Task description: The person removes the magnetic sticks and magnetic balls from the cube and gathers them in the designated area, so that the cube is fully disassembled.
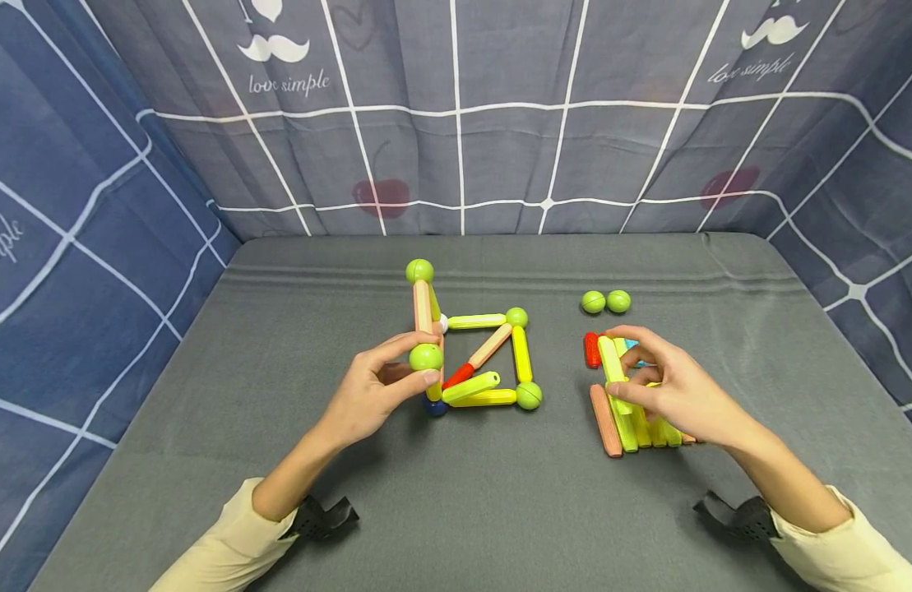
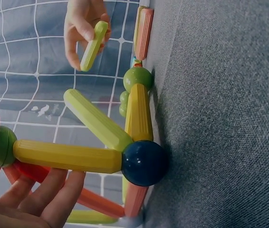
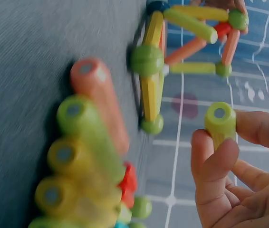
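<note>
My left hand grips a green ball at an upper corner of a frame built from toy rods and balls. An upright yellow rod joins that ball to the dark blue ball at the base. From the blue ball a light green rod slants up, its far end free. A pink rod runs along the top to another green ball. My right hand pinches a yellow-green rod between thumb and fingers, raised over the row of loose rods.
Loose green and yellow rods lie side by side at the right, with a pink rod at their left end. A short red piece and two green balls lie behind them. A grid-patterned curtain borders the grey table.
</note>
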A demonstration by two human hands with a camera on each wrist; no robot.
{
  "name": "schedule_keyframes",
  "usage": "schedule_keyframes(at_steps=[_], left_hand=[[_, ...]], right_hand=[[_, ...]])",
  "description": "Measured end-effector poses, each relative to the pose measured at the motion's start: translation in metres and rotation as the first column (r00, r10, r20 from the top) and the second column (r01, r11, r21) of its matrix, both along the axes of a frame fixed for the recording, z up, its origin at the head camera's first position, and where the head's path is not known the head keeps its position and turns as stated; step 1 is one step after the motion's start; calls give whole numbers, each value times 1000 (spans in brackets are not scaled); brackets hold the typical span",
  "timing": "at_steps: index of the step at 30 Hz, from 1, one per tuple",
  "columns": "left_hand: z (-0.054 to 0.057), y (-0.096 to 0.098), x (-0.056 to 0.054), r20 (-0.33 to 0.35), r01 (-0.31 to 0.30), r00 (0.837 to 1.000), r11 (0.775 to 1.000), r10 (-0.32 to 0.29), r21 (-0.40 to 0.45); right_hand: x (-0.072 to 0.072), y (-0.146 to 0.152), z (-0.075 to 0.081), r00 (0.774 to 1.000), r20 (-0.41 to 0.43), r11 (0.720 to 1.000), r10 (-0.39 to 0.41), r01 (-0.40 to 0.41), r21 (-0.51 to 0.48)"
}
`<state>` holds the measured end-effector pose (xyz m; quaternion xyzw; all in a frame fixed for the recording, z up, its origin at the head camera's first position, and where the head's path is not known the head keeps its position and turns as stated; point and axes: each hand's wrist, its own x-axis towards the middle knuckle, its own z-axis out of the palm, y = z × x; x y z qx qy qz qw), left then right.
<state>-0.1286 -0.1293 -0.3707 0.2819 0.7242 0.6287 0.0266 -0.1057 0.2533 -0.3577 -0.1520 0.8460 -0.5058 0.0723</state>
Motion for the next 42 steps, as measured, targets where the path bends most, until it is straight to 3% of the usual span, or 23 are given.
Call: schedule_keyframes(at_steps=[8, 14, 20, 42], left_hand=[[1, 0, 0, 11, -18, 1000, 1000, 18, -10], [1, 1, -1, 18, -17, 1000, 1000, 17, 2], [-1, 0, -1, -1, -6, 1000, 1000, 6, 5], [0, 0, 1, 24, -16, 1000, 1000, 16, -3]], right_hand=[[9, 37, -7, 998, 22, 998, -52, 51, 48], [13, 67, -10, 994, 23, 979, -111, 106, 177], [15, 85, -17, 992, 29, 953, -123, 110, 282], [11, 99, -32, 987, 102, 931, -123, 79, 355]])
